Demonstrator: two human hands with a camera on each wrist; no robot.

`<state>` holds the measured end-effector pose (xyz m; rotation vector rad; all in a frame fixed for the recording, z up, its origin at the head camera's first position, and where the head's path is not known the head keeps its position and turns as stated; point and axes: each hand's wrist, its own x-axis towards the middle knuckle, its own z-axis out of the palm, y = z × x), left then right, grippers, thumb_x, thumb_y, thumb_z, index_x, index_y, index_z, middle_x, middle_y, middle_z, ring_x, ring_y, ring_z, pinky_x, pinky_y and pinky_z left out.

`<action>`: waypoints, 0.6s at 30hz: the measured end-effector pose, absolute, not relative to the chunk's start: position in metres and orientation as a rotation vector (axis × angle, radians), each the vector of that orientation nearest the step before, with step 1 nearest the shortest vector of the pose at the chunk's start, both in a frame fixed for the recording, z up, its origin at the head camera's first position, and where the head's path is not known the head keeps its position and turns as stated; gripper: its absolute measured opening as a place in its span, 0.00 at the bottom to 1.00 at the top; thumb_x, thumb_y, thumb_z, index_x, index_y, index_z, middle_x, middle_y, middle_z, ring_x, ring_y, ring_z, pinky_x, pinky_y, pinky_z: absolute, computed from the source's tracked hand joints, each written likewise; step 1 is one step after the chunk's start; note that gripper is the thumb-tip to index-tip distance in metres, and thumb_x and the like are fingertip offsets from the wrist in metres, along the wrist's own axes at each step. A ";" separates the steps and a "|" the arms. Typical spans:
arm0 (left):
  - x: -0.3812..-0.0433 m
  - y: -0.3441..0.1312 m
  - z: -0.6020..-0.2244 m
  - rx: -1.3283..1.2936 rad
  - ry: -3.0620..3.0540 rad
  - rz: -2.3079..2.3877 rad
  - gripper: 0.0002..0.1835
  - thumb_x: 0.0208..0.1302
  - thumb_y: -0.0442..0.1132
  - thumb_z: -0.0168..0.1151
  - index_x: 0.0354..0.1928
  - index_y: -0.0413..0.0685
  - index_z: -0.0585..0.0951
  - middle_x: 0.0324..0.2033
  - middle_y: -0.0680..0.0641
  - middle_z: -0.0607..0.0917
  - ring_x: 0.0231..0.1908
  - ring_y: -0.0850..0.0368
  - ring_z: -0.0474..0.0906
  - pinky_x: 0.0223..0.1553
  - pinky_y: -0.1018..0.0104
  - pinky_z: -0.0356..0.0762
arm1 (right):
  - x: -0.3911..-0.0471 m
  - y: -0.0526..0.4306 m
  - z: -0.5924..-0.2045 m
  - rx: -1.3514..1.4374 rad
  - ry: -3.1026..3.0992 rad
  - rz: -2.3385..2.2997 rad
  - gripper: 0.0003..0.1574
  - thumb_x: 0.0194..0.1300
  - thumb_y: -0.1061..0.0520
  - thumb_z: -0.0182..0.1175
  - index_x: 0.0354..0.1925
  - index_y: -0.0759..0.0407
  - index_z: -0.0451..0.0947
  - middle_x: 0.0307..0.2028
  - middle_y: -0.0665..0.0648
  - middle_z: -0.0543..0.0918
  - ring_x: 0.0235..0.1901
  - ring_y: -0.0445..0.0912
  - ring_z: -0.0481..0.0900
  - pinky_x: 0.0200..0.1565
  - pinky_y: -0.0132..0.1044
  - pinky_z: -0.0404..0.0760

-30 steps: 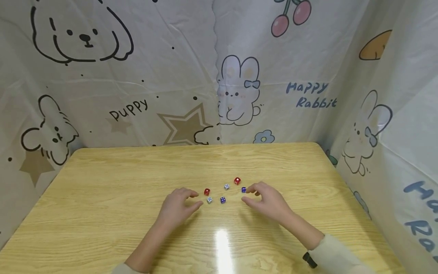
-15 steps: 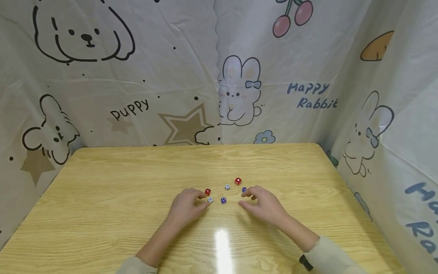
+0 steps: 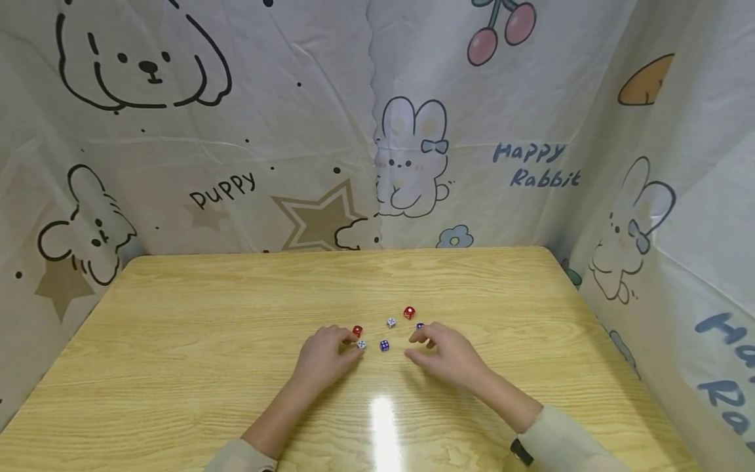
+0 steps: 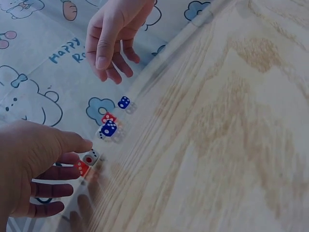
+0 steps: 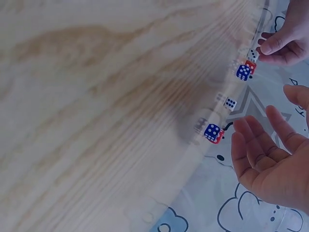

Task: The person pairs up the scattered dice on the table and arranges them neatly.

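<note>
On the wooden table (image 3: pixel 224 308) lie several small dice in red, white and blue. My left hand (image 3: pixel 321 357) is at the left of them, its thumb and forefinger beside a white die (image 3: pixel 362 345) and a red die (image 3: pixel 357 330). In the left wrist view, the thumb tip is close to that white die (image 4: pixel 90 157); whether it touches is unclear. My right hand (image 3: pixel 451 357) hovers at the right with thumb and fingers apart, nothing between them. Its fingers partly cover a blue die (image 3: pixel 420 326). Another blue die (image 3: pixel 385 345) sits between the hands.
Farther back are a second white die (image 3: pixel 391 323) and a larger-looking red die (image 3: pixel 409 313). A printed cloth (image 3: pixel 307 131) hangs behind the table and along its sides. Light reflects off the tabletop near the front.
My left hand has moved right, up to the white and red dice. The right hand has shifted slightly left and toward me. The dice stay where they were.
</note>
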<state>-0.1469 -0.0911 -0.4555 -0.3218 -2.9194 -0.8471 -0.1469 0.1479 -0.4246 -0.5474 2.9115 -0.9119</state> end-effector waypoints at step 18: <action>-0.150 -0.088 -0.459 -0.334 -2.913 -0.749 0.10 0.54 0.48 0.67 0.33 0.50 0.85 0.32 0.51 0.85 0.35 0.54 0.78 0.35 0.58 0.74 | -0.143 0.146 -0.427 -0.558 2.890 -0.866 0.12 0.59 0.47 0.63 0.39 0.50 0.80 0.38 0.48 0.82 0.36 0.40 0.77 0.39 0.35 0.77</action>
